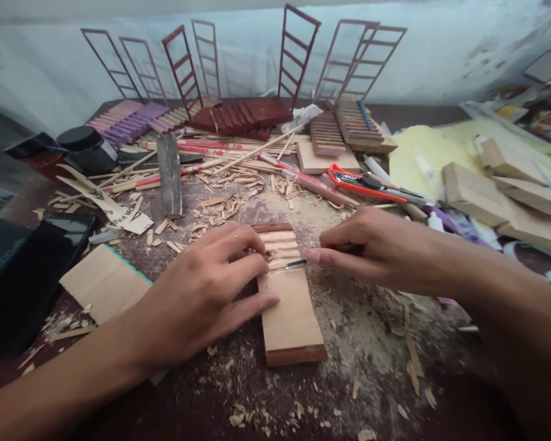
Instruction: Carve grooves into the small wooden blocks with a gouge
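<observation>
Ridged wooden block between two hands on a littered worktable

The wooden block [292, 318] lies flat on the dark table [183, 407], near the centre of the view, its long side running away from the person. Its near part is smooth; its far part bears crosswise ridges [284, 246]. The left hand [220, 269] is half open, fingers bent and thumb apart, with its tips resting on the block along the left side; it does not wrap around it. The right hand [360, 248] is closed, thumb against fingers, around a narrow tool whose metal blade [296, 264] lies across the nearest ridges; the tool's handle is hidden. Left of the block, a thin board [103, 285] with a green edge lies partly behind the left forearm. Beyond the block are curled shavings [224, 209], a dark, worn strip [169, 177] and thin sticks [229, 156]. An orange utility knife [367, 185] lies beyond the right hand. Ladder-shaped frames [297, 41] stand along the back, before a pale wall [252, 55].
</observation>
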Demonstrator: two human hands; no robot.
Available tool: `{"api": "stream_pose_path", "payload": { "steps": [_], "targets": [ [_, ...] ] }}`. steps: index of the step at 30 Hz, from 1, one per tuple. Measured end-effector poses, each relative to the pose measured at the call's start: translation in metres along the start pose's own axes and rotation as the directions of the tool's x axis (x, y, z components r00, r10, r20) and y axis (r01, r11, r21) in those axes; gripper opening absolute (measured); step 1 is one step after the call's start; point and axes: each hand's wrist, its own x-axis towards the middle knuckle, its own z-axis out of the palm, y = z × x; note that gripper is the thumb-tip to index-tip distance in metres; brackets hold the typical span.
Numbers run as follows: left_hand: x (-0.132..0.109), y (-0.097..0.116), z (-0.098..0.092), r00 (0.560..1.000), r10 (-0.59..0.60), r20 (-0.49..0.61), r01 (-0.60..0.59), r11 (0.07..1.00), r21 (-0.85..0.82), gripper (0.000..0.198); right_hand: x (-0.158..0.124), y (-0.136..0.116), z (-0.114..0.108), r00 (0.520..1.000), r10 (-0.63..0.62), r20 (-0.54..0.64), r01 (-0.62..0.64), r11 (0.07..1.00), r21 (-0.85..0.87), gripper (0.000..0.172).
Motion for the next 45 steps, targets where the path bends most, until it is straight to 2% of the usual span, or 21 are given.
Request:
{"api": "stream_pose_path", "payload": {
  "steps": [7,12,19,23,27,30,36,40,45],
  "targets": [
    [-0.002,-0.003,0.006,0.983,0.182,0.025,-0.181,0.982,-0.054,0.016,-0.002,-0.006,0.001,0.995,0.079,0.055,-0.075,0.995,-0.068,0.054],
    [-0.001,-0.006,0.006,0.979,0.196,0.059,-0.194,0.980,-0.034,0.019,-0.007,-0.009,0.002,0.986,0.141,0.092,-0.140,0.990,-0.020,0.059],
    [0.001,-0.003,0.006,0.979,0.183,0.087,-0.184,0.983,0.005,0.025,-0.006,-0.009,0.006,0.980,0.185,0.074,-0.185,0.983,-0.017,0.062],
    [0.003,0.001,0.010,0.978,0.179,0.107,-0.192,0.973,0.127,0.033,-0.005,-0.008,0.008,0.958,0.286,0.005,-0.284,0.953,-0.104,0.065],
    [0.004,0.002,0.012,0.977,0.187,0.098,-0.200,0.969,0.143,0.032,-0.007,-0.007,0.006,0.951,0.293,-0.094,-0.305,0.938,-0.166,0.060],
    [0.004,0.002,0.012,0.977,0.187,0.102,-0.200,0.970,0.140,0.032,-0.009,-0.007,0.003,0.962,0.247,-0.119,-0.265,0.949,-0.172,0.054],
    [0.005,0.002,0.012,0.977,0.188,0.097,-0.200,0.971,0.133,0.032,-0.009,0.002,0.002,0.998,0.026,-0.049,-0.025,0.999,0.028,0.040],
    [0.004,0.001,0.012,0.977,0.202,0.073,-0.210,0.968,0.138,0.031,-0.007,0.009,0.007,0.988,-0.137,-0.072,0.143,0.986,0.091,0.020],
    [0.004,0.000,0.012,0.977,0.203,0.070,-0.212,0.965,0.155,0.033,-0.006,0.008,0.006,0.973,-0.217,-0.077,0.223,0.972,0.074,0.021]
  ]
}}
